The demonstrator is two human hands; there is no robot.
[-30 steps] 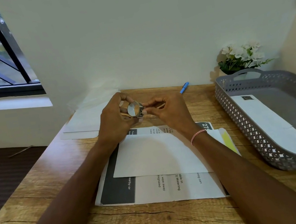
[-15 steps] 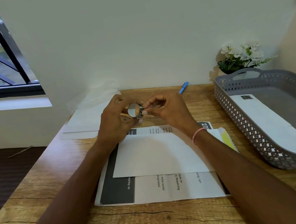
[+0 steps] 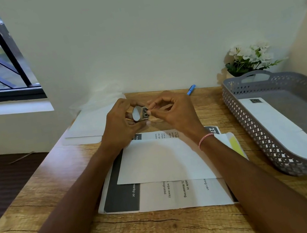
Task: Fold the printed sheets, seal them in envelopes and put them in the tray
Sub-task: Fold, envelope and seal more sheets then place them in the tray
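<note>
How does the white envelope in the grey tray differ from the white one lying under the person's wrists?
The envelope in the tray lies inside the grey tray at the right; the envelope on the table rests on printed sheets in the middle. The tray one bears a small dark mark at its far end; the table one looks blank. The tray one runs away from the viewer; the table one lies crosswise. Both are white and flat.

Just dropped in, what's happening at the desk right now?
A person holds a small tape roll in the left hand, while the right hand picks at its edge. A white envelope lies on the printed sheets in front of them, not yet taped. One envelope already sits in the gray tray.
</note>
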